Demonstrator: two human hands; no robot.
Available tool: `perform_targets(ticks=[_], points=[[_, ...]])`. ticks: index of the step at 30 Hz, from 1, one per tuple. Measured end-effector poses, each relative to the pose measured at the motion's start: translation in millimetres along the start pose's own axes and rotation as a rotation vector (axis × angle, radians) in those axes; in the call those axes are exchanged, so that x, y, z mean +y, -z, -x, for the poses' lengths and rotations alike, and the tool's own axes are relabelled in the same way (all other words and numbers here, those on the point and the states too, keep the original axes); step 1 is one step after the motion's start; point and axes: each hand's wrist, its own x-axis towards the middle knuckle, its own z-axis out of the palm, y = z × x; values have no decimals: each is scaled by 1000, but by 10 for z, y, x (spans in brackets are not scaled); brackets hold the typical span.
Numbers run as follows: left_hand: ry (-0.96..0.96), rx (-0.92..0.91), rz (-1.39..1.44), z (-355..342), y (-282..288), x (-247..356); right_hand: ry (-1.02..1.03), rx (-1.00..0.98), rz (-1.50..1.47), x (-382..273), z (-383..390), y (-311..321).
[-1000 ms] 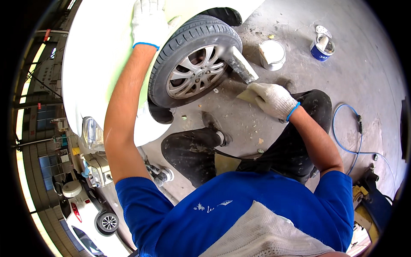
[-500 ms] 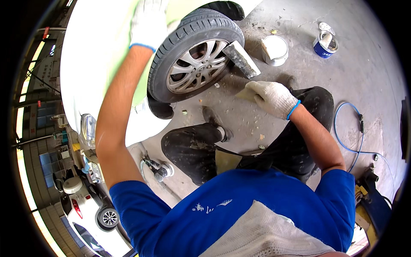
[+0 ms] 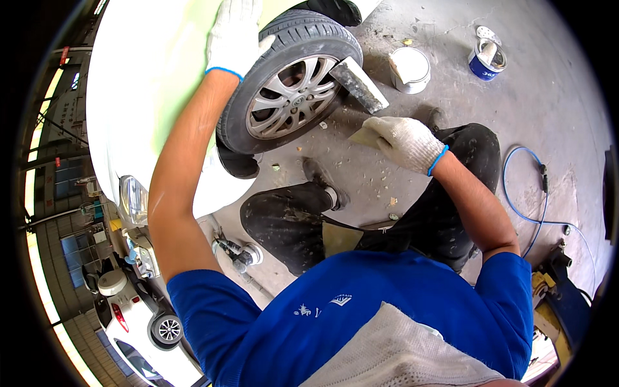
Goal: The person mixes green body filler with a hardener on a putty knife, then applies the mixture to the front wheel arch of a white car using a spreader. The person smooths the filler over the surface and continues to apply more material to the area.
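My left hand (image 3: 235, 37), in a white knit glove with a blue cuff, lies flat on the car's fender (image 3: 184, 55). Its fingers reach up the panel and the thumb sticks out beside the tyre (image 3: 235, 119). Pale green patches show on the white paint there. My right hand (image 3: 406, 145), gloved the same way, is closed above the floor before my right knee. Pinched in it is a folded tan piece that looks like sandpaper (image 3: 365, 137). A long, worn grey-and-white block (image 3: 358, 84) leans against the wheel (image 3: 290, 98), just beyond the right hand.
A white can (image 3: 419, 69) and a blue can (image 3: 482, 68) stand on the floor beyond the wheel. A blue hose (image 3: 507, 187) loops at the right. Near my left knee lies a power sander (image 3: 242, 258). Another white car (image 3: 145, 335) is parked at the lower left.
My left hand has slid right along the fender, closer to the tyre, its thumb now apart from the fingers. My right hand keeps its hold with hardly any movement.
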Motion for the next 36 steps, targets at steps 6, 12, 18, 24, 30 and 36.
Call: perform_targets(ticks=[6, 12, 18, 24, 30, 36], points=[[58, 26, 45, 316, -12, -344, -21, -57, -11, -9, 38, 37], [133, 73, 113, 925, -60, -303, 11, -15, 15, -12, 53, 78], [345, 155, 0, 1324, 25, -425, -25, -88, 43, -54, 31, -8], [307, 138, 87, 1464, -27, -118, -31, -84, 67, 30, -46, -109], [308, 100, 100, 1542, 14, -257, -87, -100, 99, 32, -92, -161], [229, 72, 179, 1661, -119, -272, -82, -99, 131, 117, -113, -263]])
